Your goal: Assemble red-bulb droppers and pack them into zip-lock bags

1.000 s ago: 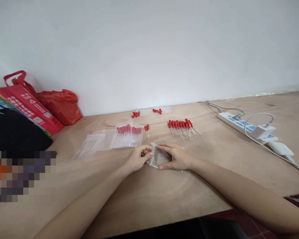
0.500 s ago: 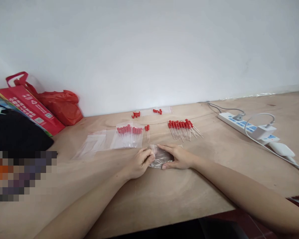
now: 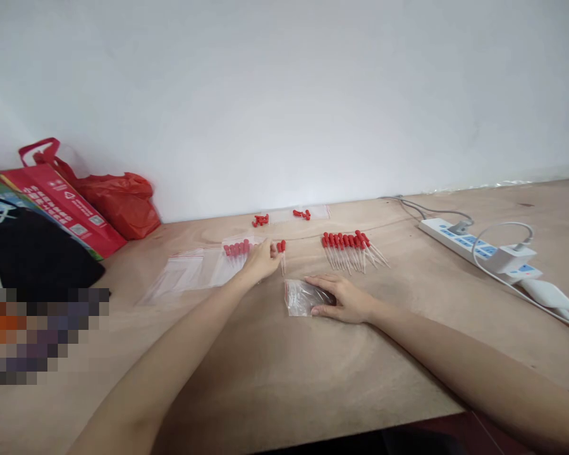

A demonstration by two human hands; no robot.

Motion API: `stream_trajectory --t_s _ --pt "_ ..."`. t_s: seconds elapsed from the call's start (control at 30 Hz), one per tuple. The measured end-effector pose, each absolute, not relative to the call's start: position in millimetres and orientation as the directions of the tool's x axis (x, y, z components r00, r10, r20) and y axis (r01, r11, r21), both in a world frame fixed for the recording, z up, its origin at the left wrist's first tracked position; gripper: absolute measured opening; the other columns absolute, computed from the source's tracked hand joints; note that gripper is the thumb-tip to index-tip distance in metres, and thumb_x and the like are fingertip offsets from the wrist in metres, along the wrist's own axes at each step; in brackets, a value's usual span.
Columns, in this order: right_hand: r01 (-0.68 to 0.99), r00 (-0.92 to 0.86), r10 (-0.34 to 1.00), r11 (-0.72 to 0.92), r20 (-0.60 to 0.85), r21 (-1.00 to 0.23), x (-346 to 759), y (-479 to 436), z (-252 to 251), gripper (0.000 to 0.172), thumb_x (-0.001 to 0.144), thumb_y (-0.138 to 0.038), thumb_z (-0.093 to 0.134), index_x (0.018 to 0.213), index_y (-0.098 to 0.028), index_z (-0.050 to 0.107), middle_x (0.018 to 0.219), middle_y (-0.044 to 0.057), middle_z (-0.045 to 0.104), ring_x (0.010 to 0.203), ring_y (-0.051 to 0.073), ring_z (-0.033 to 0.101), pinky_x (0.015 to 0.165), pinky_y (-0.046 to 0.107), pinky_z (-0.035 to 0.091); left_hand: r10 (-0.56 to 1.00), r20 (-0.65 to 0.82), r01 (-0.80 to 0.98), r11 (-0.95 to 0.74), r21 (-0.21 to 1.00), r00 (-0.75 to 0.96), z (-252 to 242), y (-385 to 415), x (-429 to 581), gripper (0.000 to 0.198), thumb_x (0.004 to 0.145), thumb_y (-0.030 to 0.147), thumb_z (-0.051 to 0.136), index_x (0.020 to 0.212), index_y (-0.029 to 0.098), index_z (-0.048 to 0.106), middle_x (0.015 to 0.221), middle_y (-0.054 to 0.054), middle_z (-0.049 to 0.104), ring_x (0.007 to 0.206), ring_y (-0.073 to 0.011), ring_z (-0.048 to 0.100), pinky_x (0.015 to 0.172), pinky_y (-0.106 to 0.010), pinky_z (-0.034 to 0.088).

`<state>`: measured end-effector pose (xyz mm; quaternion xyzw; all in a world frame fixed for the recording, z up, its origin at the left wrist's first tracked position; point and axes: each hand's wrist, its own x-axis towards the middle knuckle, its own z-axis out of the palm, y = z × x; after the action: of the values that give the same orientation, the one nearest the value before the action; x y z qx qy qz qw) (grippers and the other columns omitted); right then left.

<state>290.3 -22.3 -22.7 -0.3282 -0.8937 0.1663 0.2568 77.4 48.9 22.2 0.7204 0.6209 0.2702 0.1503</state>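
Note:
My left hand [image 3: 264, 260] is at two red-capped droppers [image 3: 282, 248], its fingertips by their red bulbs; whether it grips them is too small to tell. It partly covers a clear bag of red-capped droppers [image 3: 237, 249]. My right hand [image 3: 346, 299] lies with fingers spread on a small clear zip bag [image 3: 299, 298] on the wooden table [image 3: 284, 373]. Behind it lies a row of several red-capped droppers [image 3: 346, 246]. Flat clear bags [image 3: 183, 268] rest at the left.
Loose red bulbs [image 3: 260, 220] and more red bulbs [image 3: 302, 215] lie near the wall on a clear bag. A white power strip [image 3: 459, 243] with cables stands at the right. Red bags [image 3: 123, 199] and a black bag [image 3: 38, 253] are at the left.
My left hand has left the small clear bag and moved forward to the two droppers. My right hand stays on the bag.

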Motion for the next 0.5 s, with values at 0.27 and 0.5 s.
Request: stream_trajectory --t_s 0.27,0.5 --pt "0.49 -0.647 0.671 0.729 0.361 -0.478 291 -21 -24 0.066 0.073 -0.051 0.054 0.128 -0.018 0.038 0.123 0.013 0.048 0.111 0.024 0.046 0.091 0.041 0.037 0.983 -0.152 0.811 0.17 0.559 -0.102 21 103 107 0.025 0.074 0.025 0.061 0.095 0.012 0.056 0.099 -0.009 0.057 0.092 -0.0213 0.054 0.077 -0.035 0.045" --pt "0.508 -0.642 0.682 0.72 0.349 -0.473 291 -22 -22 0.068 0.072 -0.052 0.055 0.127 -0.016 0.039 0.122 0.014 0.049 0.111 0.024 0.046 0.092 0.041 0.037 0.964 -0.264 0.699 0.217 0.681 -0.042 10 111 104 0.029 0.084 0.029 0.048 0.11 0.015 0.049 0.109 -0.008 0.052 0.092 -0.0181 0.054 0.077 -0.038 0.047"
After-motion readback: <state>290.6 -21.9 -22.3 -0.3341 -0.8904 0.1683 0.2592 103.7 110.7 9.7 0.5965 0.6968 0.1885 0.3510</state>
